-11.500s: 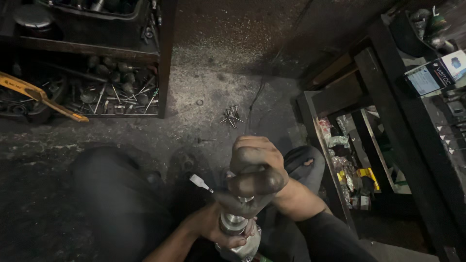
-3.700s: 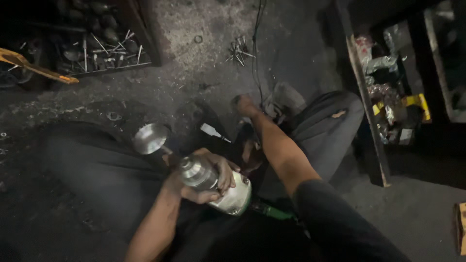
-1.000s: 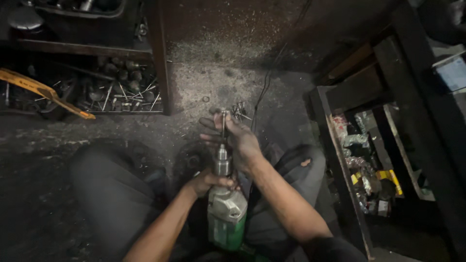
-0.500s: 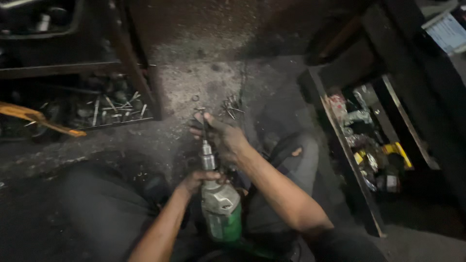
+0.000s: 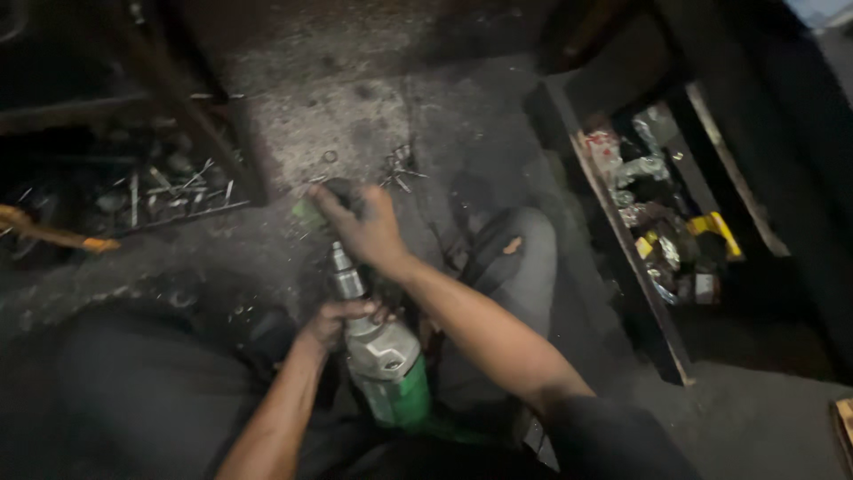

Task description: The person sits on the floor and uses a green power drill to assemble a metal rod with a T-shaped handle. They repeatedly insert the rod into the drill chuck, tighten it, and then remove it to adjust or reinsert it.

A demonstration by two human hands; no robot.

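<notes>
One green power tool (image 5: 387,373), two hands, one open drawer of parts (image 5: 662,231) at right, loose screws (image 5: 400,169) on floor. Tool btwn the knees, long axis near vertical in view, metal nose pointing up and away. Left hand (image 5: 333,322) gripping tool neck; right hand (image 5: 364,227) closed over nose tip. Vs. 0.5 s ago: same grips, view shifted slightly.

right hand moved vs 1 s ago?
Yes. The right hand sits further beyond the drill's metal nose, closer to the scattered nails on the floor.
</notes>
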